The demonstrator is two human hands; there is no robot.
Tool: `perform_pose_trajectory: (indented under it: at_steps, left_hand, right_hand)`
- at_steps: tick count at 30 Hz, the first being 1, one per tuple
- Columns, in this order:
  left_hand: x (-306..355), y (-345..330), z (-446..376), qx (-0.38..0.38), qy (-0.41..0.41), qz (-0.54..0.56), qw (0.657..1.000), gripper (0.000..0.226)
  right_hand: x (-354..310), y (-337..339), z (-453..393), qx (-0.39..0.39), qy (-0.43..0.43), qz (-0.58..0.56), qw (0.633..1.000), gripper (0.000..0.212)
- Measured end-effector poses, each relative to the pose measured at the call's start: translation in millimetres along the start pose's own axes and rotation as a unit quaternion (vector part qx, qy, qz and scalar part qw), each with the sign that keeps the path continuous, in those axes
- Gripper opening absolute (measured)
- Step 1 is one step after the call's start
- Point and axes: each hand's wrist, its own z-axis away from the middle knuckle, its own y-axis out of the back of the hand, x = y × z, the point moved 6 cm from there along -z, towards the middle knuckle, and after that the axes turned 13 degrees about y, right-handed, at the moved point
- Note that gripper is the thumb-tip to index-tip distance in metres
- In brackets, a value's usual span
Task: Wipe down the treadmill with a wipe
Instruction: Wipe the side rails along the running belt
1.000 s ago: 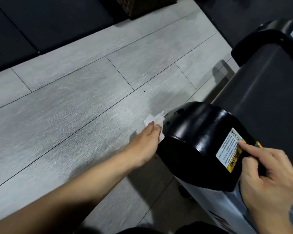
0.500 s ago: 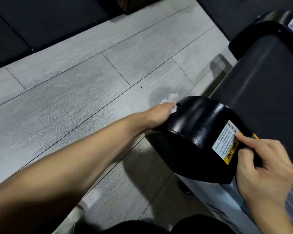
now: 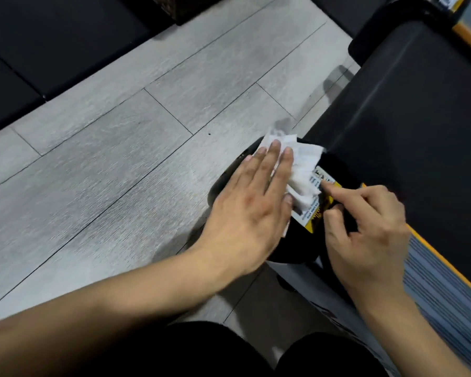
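Observation:
The treadmill's black rear end cap [image 3: 340, 170] sits at centre right, with the dark running belt [image 3: 408, 126] stretching away behind it. A white wipe [image 3: 303, 170] lies spread on top of the cap. My left hand [image 3: 253, 205] presses it flat with straight fingers. The wipe partly covers a white and yellow warning label [image 3: 314, 219]. My right hand [image 3: 365, 232] rests on the cap's right side, its index finger stretched onto the label and the other fingers curled against the cap's edge.
Grey plank floor [image 3: 120, 159] lies to the left of the treadmill. Black mats [image 3: 52, 50] border it at the top left, beside a dark woven basket [image 3: 185, 6]. An orange-edged side rail [image 3: 446, 270] runs along the belt. A second black end cap [image 3: 386, 28] is at the top right.
My left hand has swept the wipe from the cap's far left side up onto its top, next to the label. My right hand has stayed on the label.

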Motion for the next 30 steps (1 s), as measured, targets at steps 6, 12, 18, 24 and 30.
perform_pose_trajectory:
  at_steps: [6,12,18,24,30]
  left_hand:
    - [5.2,5.7,9.1,-0.046,0.108,-0.02,0.993,0.068]
    - [8.5,8.0,14.4,-0.048,0.224,0.019,0.973,0.063]
    - [31.4,-0.2,13.3,0.038,0.379,0.018,0.925,0.061]
    - [58.9,-47.9,48.5,0.175,0.498,0.315,0.789,0.065]
    - [62.0,-86.5,51.4,0.172,0.516,0.534,0.647,0.061]
  right_hand:
    - [10.9,4.2,-28.6,-0.081,0.152,-0.003,0.985,0.02]
    - [26.5,-7.6,-27.6,-0.082,0.213,-0.13,0.965,0.032]
    - [33.6,-9.5,-28.0,-0.062,0.21,-0.181,0.959,0.03]
    - [35.0,-11.4,-23.8,-0.062,0.211,-0.181,0.959,0.03]
    - [34.1,-13.8,-25.8,-0.07,0.205,-0.163,0.963,0.034]
